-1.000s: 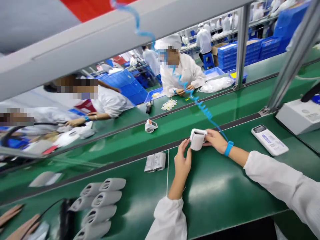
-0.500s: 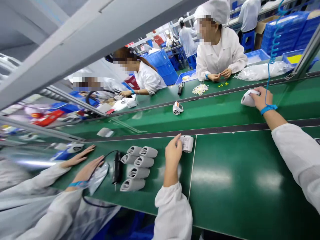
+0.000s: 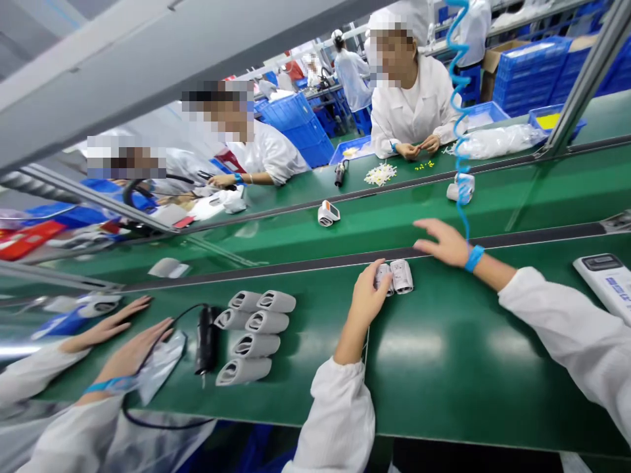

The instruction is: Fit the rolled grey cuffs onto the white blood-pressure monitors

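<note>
Our left hand [image 3: 367, 303] presses its fingers against two rolled white cuffs [image 3: 394, 276] on the green conveyor belt [image 3: 444, 368]; we cannot tell if it grips them. Our open, empty right hand [image 3: 444, 243] sits at their 2 o'clock. More rolled grey cuffs [image 3: 254, 328] lie at 9 o'clock.

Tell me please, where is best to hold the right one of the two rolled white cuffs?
Pinch the rolled white cuff across its curved body, probably from above and the right with the right hand. It lies on its side, and the other cuff close on its left, under the left hand, blocks that side.
</note>
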`<state>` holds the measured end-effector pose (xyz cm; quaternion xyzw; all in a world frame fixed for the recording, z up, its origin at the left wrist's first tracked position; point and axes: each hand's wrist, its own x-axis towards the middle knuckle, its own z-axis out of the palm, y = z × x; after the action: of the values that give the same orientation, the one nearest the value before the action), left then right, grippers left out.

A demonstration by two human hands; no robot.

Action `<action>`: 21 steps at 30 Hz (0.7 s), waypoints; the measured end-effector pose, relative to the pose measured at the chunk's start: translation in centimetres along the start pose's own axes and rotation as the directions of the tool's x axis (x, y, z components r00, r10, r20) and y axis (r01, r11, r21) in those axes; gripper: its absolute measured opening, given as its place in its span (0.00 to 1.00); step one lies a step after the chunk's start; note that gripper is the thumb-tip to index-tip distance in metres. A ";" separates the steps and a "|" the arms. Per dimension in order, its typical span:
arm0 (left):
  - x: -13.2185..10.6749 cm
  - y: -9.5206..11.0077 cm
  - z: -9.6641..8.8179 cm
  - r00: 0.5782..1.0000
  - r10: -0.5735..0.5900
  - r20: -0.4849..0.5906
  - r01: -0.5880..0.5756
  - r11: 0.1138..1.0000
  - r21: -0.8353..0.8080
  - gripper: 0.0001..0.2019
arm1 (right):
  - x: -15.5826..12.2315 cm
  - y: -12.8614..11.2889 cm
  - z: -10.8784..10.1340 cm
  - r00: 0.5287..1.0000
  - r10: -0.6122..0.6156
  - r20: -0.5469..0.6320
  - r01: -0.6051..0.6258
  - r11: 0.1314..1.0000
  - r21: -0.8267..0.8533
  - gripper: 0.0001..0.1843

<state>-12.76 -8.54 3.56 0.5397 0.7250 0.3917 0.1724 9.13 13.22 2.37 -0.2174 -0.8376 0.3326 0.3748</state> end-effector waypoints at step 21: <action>0.6 1.8 2.2 0.900 0.240 0.364 -0.147 0.953 -0.266 0.30 | -11.8 -9.6 3.7 0.950 0.312 0.010 -0.300 0.902 0.311 0.38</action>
<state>-10.37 -6.97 3.65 0.6531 0.5672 0.3727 0.3359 12.54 -2.04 1.71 -0.2913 -0.7231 0.5097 0.3640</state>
